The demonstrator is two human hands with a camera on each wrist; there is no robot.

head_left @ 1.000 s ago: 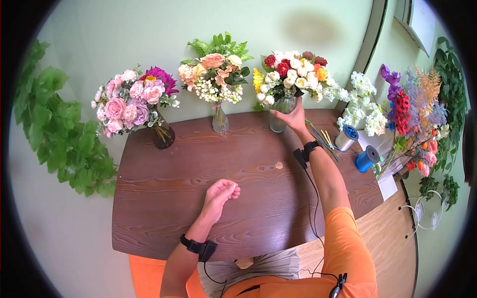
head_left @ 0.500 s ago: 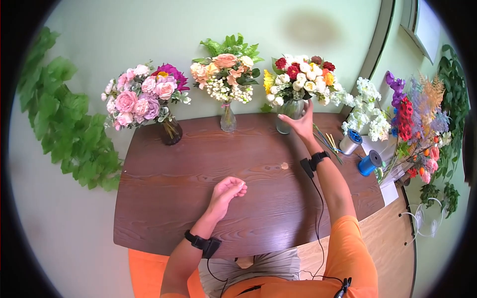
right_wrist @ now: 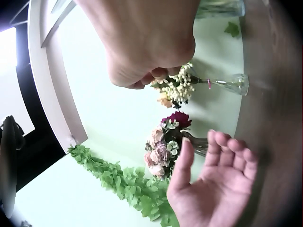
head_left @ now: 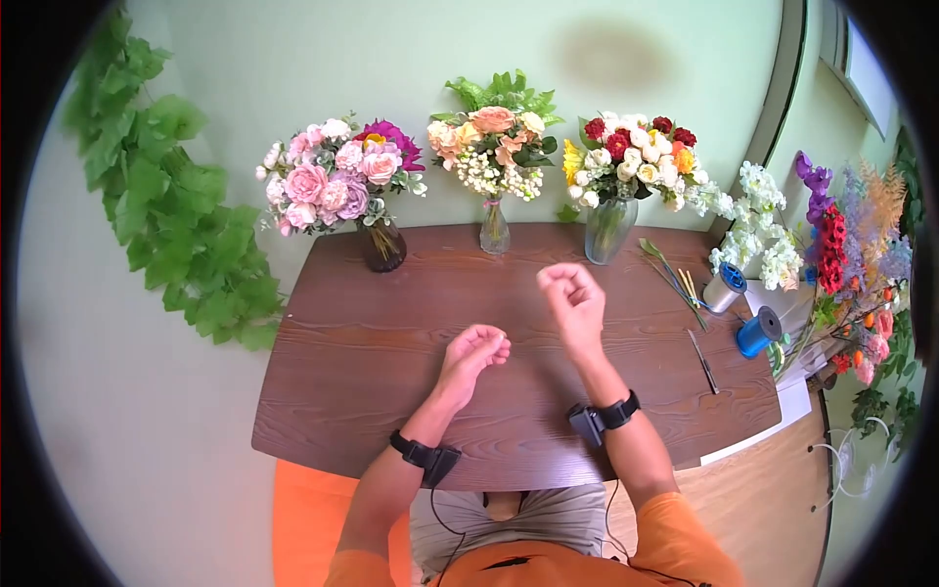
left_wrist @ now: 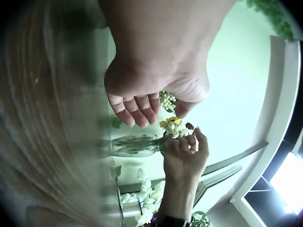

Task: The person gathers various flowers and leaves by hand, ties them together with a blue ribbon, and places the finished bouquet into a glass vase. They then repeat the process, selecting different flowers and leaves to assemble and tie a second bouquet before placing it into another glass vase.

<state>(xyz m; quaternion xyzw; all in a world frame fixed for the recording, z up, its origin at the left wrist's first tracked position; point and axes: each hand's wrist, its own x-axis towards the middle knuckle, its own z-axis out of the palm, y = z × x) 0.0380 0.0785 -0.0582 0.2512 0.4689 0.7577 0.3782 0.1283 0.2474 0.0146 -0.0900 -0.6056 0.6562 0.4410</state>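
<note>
My right hand [head_left: 575, 308] is over the middle of the table with its fingers loosely curled and nothing in them. Lower and to its left, my left hand [head_left: 471, 360] also holds nothing, its fingers relaxed with the palm showing in the right wrist view. Beyond the right hand stands a ribbed glass vase [head_left: 607, 243] holding a bouquet of white, red and yellow flowers [head_left: 636, 157]. A small clear vase [head_left: 495, 235] with peach flowers [head_left: 492, 137] is in the centre, and a dark glass vase [head_left: 384, 249] with pink and purple flowers [head_left: 337, 181] on the left.
At the table's right lie loose cut stems [head_left: 680, 284], a silver spool [head_left: 725, 289], a blue spool [head_left: 759, 333] and a slim dark tool [head_left: 703, 364]. White blossoms [head_left: 758, 230] and mixed colourful flowers [head_left: 841, 254] crowd the right edge. A leafy vine [head_left: 176, 205] hangs on the left wall.
My right hand has let go of the ribbed vase and drawn back toward me, its fingers now curled. The left hand stays about where it was. The view has shifted, showing the slim dark tool.
</note>
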